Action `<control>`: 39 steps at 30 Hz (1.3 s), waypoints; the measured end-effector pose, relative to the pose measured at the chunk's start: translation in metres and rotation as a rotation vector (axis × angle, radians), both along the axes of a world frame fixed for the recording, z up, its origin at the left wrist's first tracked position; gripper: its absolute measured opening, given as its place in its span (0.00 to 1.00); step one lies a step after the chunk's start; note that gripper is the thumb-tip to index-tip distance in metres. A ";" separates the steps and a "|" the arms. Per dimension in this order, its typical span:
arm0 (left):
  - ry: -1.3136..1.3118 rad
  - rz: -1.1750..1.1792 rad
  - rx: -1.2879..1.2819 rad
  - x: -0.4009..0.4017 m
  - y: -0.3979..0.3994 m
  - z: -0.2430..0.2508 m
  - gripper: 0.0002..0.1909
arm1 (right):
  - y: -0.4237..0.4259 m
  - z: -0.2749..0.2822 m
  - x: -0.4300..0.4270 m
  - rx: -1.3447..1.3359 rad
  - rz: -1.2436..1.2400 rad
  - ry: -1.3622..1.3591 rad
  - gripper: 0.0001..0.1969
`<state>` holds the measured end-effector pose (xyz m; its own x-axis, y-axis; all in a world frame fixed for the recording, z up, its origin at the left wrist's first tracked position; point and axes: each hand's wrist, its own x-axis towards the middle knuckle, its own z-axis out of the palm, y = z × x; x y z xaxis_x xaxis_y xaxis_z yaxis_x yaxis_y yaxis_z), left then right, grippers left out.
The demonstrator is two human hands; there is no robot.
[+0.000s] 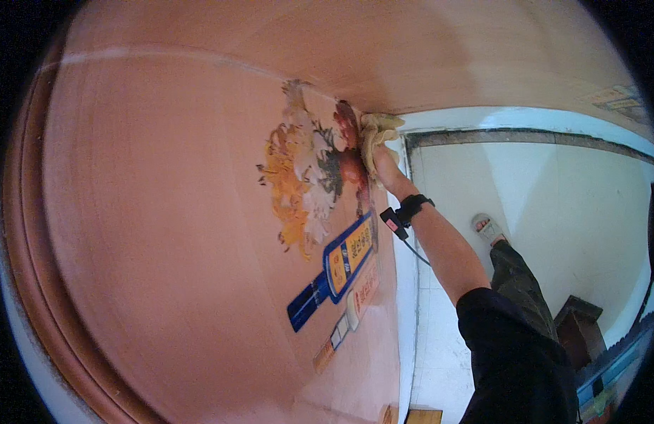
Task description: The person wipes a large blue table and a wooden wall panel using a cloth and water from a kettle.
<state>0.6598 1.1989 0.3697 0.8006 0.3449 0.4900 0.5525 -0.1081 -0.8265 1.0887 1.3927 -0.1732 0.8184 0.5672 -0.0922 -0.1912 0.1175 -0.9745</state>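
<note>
My right hand [385, 164] holds a crumpled yellowish cloth [377, 130]. It presses the cloth low against a pinkish-tan wall [162, 201], by the corner where two walls meet. Most of the fingers are hidden in the cloth's folds. Around the wrist runs a black strap [414, 205] carrying a small device with a cable. Close beside the hand, the wall bears a picture of orange and white flowers [295, 185] with red fruit [351, 167]. Below the fruit is a blue and yellow bottle picture [340, 259] with writing. My left hand is out of view.
A white baseboard [518, 116] runs along the foot of the walls, bordering the pale tiled floor [571, 196]. My sandalled foot [487, 228] stands on the tiles. Nearby is a dark brown stool-like object [579, 328]. A rounded brown moulding [27, 212] edges the wall at far left.
</note>
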 end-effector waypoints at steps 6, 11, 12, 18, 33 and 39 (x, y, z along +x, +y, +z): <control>0.012 -0.014 -0.046 -0.004 0.001 -0.002 0.31 | -0.039 -0.038 -0.116 -0.162 0.031 0.206 0.18; 0.081 -0.087 -0.055 -0.008 0.004 0.005 0.31 | -0.142 0.014 -0.267 -0.226 0.185 0.385 0.23; 0.089 -0.111 -0.052 -0.008 0.005 0.004 0.31 | -0.149 0.020 -0.281 -0.366 0.240 0.297 0.24; 0.070 -0.132 -0.027 -0.017 0.007 0.000 0.31 | -0.085 0.019 -0.201 -0.547 0.302 0.112 0.25; 0.040 -0.085 -0.278 -0.035 0.016 -0.017 0.31 | -0.031 0.290 -0.063 0.178 -0.168 -0.722 0.37; 0.027 -0.005 -0.267 -0.052 0.011 -0.018 0.31 | -0.040 0.163 -0.045 0.023 -0.008 -0.149 0.22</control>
